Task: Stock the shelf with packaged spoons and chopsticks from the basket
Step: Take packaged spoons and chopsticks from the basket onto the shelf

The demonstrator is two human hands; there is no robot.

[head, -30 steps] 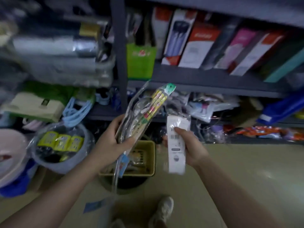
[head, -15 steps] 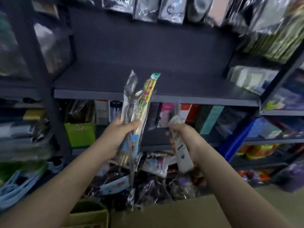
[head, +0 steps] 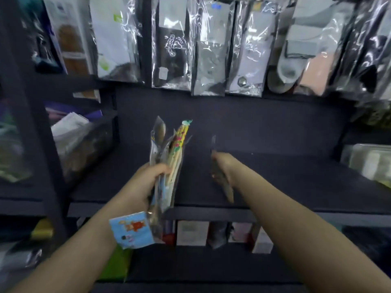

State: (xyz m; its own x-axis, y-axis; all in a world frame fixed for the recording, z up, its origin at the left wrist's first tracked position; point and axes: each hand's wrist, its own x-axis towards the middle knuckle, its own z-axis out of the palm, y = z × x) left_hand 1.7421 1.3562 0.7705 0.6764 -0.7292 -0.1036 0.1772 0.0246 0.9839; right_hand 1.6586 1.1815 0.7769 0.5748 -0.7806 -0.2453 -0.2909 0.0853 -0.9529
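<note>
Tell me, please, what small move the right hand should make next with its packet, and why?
Probably lower the right hand and lay its slim packet flat on the dark shelf. The hand hangs just above bare board there, while the left hand holds the bundle of packaged spoons and chopsticks.

Right hand (head: 222,166) is a motion-blurred smear, so can't tell what the thin packet (head: 223,185) in its grip actually is. Left hand (head: 146,182) covers the middle of its bundle of packets (head: 167,157). Both forearms run off the bottom edge.
</note>
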